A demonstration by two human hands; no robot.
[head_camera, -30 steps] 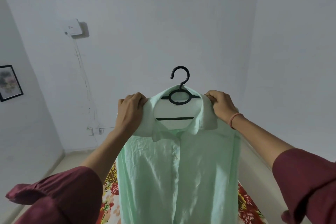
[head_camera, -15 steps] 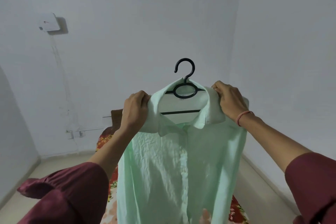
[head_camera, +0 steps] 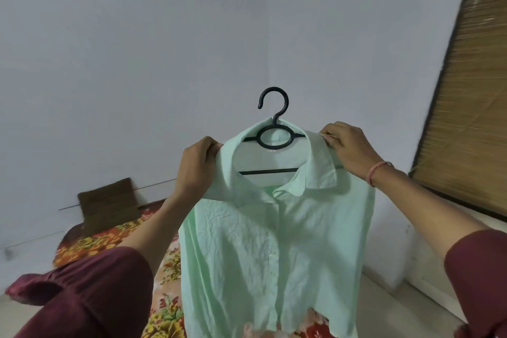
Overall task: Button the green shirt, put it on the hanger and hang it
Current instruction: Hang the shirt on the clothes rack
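Head view, green shirt [head_camera: 274, 241]: centre of frame, held up in the air; front panels meet down the middle
hanger [head_camera: 274, 107]: black, inside the shirt's shoulders; hook stands above the collar
left hand [head_camera: 196, 170]: fingers curled, gripping the shirt's shoulder beside the collar
right hand [head_camera: 348, 149]: pinching the other shoulder
bedspread [head_camera: 109, 239]: floral, lower left, behind the shirt
blind [head_camera: 472, 104]: woven, right edge

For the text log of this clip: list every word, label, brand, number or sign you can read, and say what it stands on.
None can be read. The green shirt shows no legible label inside its collar, the black hanger shows no marking, and the floral bedspread, bamboo blind and wall carry no writing.
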